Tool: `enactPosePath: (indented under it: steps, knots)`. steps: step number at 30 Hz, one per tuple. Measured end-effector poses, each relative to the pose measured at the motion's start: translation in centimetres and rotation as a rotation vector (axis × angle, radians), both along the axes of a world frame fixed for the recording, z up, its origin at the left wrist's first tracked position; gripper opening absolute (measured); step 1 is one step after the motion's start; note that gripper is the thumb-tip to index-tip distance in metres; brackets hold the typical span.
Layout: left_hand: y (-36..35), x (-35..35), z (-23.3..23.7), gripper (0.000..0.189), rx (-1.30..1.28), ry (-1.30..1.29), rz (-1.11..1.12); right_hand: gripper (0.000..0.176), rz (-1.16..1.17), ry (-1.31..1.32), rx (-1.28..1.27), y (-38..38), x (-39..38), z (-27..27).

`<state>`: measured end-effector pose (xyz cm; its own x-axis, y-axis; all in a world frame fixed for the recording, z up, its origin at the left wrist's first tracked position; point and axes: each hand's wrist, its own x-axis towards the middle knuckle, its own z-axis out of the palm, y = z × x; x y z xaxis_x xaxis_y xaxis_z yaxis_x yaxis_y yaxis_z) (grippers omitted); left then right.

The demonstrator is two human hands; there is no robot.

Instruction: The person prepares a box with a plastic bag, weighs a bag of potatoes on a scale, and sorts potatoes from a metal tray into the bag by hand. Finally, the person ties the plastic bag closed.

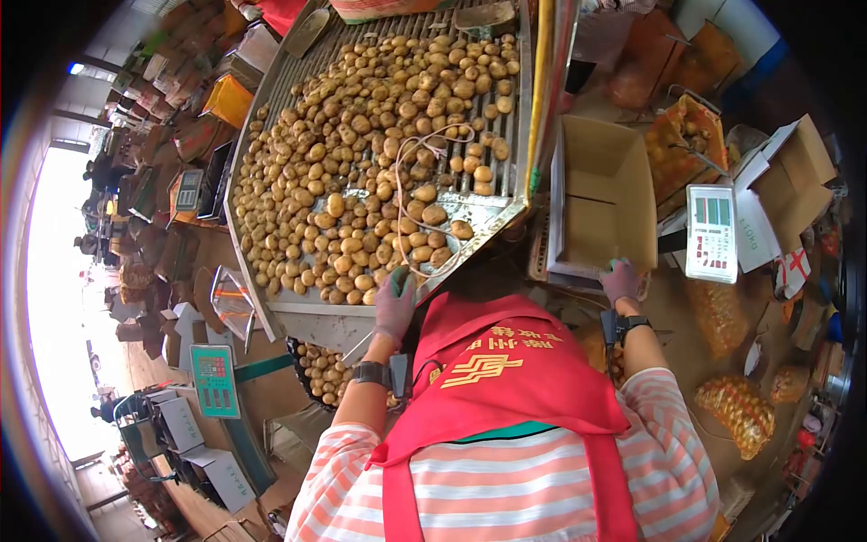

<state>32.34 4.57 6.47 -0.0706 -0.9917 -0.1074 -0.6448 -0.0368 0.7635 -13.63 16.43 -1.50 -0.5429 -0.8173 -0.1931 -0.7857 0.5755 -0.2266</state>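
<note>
My left hand (395, 304), in a thin purplish glove, lies at the near edge of the slatted metal sorting table (316, 322). Its fingers reach out towards the potatoes (343, 199) spread across the slats. Close to those fingertips runs a thin pale cord (399, 199), looped over the potatoes. On the other side, my right hand (620, 282), also gloved, has its fingers bent over the near rim of an open cardboard box (608, 186). The bare inside of that box shows. Both wrists carry dark bands with small devices.
A white scale (712, 233) stands right of the box, beside another open carton (790, 190). Net bags of potatoes (736, 414) lie on the right floor. A green-framed scale (215, 381) is at left. Below the table sits a container of potatoes (323, 372).
</note>
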Motion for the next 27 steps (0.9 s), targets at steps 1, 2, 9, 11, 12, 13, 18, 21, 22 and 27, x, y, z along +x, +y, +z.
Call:
enactPosePath:
  steps: [1,2,9,11,12,13,18,21,22,27]
  knots:
    - [0.0,0.1,-0.4,0.03,0.022,0.04,-0.037,0.04,-0.033,-0.026,0.058,0.9,0.9,-0.6]
    - [0.1,-0.2,0.2,0.03,0.046,0.045,-0.075,0.04,-0.04,-0.04,0.063,1.1,1.5,-0.8]
    - [-0.4,-0.7,0.4,0.03,0.178,0.067,-0.365,0.04,-0.159,-0.114,0.208,3.5,3.7,-4.4]
    - [-0.4,-0.8,-0.4,0.031,0.186,0.11,-0.417,0.044,-0.235,-0.011,0.118,5.7,4.9,-6.4]
    - [-0.3,-1.5,0.0,0.03,0.248,0.154,-0.439,0.047,-0.31,-0.001,0.052,6.0,6.6,-4.3]
    - [-0.3,-2.2,-0.5,0.03,0.276,0.141,-0.494,0.047,-0.368,-0.01,0.075,6.8,8.2,-2.6]
    - [2.0,-6.0,-1.0,0.032,0.441,0.036,-0.844,0.059,-0.408,0.042,-0.192,13.0,14.3,0.5]
    - [4.1,-6.3,-3.7,0.039,0.361,-0.192,-1.123,0.064,-0.554,0.144,-0.185,18.0,17.4,-1.3]
    - [5.1,-6.0,-5.1,0.038,0.336,-0.281,-1.139,0.067,-0.574,0.149,-0.169,19.8,18.0,-2.5]
    - [7.5,-6.8,-8.0,0.04,0.544,-0.385,-1.134,0.065,-0.839,-0.14,0.091,25.7,19.4,-7.1]
